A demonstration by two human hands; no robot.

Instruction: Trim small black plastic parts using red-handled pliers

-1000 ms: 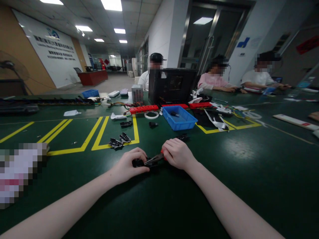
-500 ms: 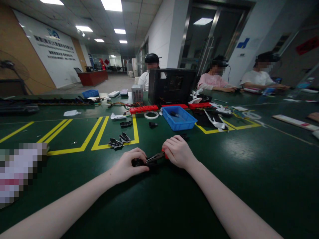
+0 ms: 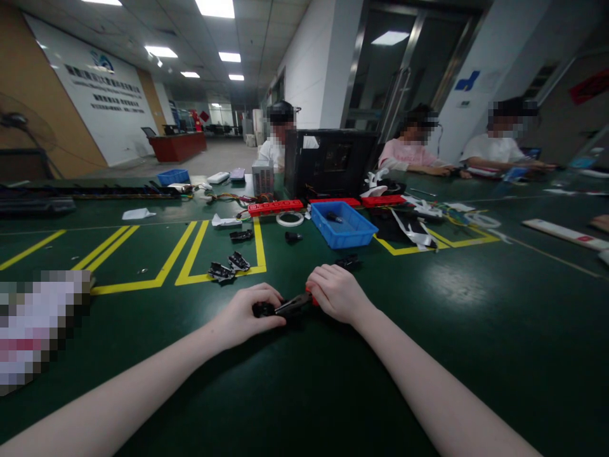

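My left hand [image 3: 250, 315] is closed on a small black part [image 3: 264, 309], holding it low over the green table [image 3: 304, 387]. Red-handled pliers [image 3: 295, 304] are gripped in my right hand [image 3: 337, 292], which hides most of the handles. The pliers' long dark jaws point left and meet the black part at my left fingertips; whether they clamp it I cannot tell. Beyond my left hand lie two black and silver parts [image 3: 229, 266]. Another black part [image 3: 349, 261] rests just past my right hand.
A blue bin [image 3: 343, 238] with a black piece inside stands ahead, near a white ring [image 3: 290, 219] and red power strips [image 3: 276, 207]. Behind them is a black computer case [image 3: 328, 165]. A pixelated object [image 3: 42, 324] lies at left. Several people sit across the table.
My right hand and the pliers have shifted slightly left and down, uncovering more of the black part behind that hand. The left hand keeps its hold, almost still.
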